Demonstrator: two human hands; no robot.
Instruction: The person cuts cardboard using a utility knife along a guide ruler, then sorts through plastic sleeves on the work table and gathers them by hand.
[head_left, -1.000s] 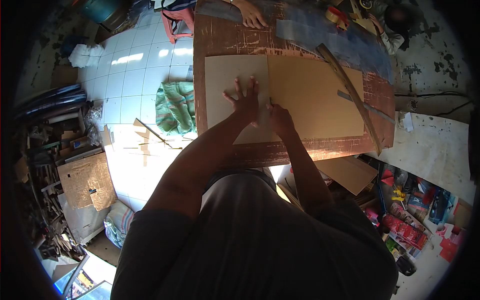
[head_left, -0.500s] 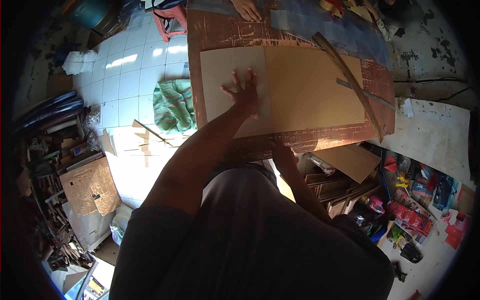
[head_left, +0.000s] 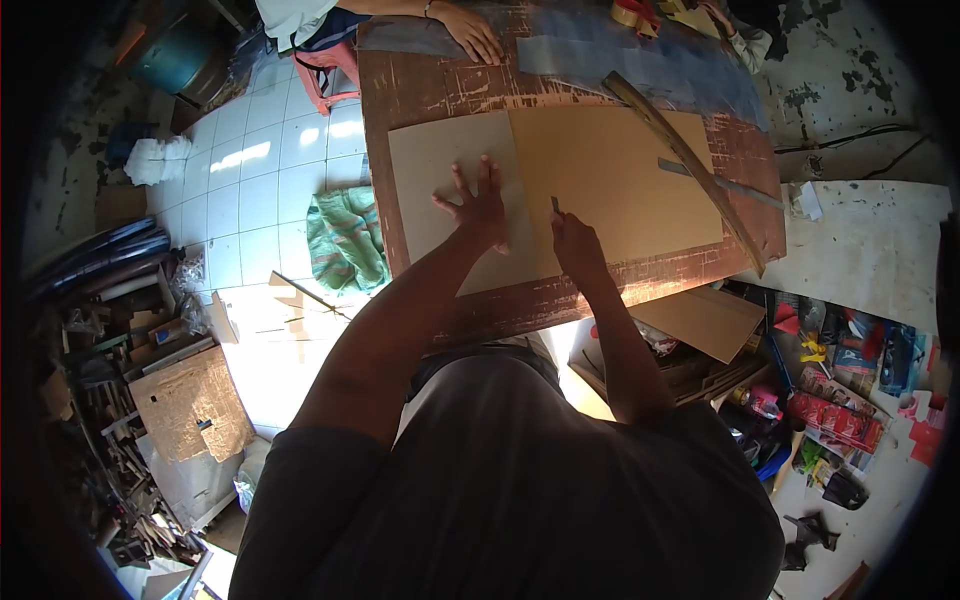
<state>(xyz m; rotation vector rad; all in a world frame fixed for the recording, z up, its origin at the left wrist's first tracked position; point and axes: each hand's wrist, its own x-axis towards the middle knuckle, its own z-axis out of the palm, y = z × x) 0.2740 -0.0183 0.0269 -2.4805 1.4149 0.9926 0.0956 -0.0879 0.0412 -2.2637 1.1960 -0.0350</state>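
Note:
My left hand [head_left: 480,208] lies with its fingers spread on a grey board [head_left: 430,165], which is on top of a larger tan board [head_left: 640,210]. To its right, my right hand [head_left: 577,243] is closed round a small dark tool [head_left: 555,205], perhaps a cutter; most of it is hidden in the fist. That hand is over the tan board, right of the grey board's edge. A long curved wooden strip [head_left: 685,160] crosses the tan board's right part, over a thin grey strip [head_left: 740,187].
The worn brown table [head_left: 400,90] carries clear plastic sheeting [head_left: 640,75] and a tape roll [head_left: 632,14] at the back. A co-worker's hand [head_left: 470,32] rests on the far edge; another person's hand [head_left: 715,15] is further right. A green sack [head_left: 342,240] lies left of the table.
My right hand first moved down to the near table edge, then came back up over the tan board with the tool. My left hand stays spread on the grey board. More of the co-worker's arm shows.

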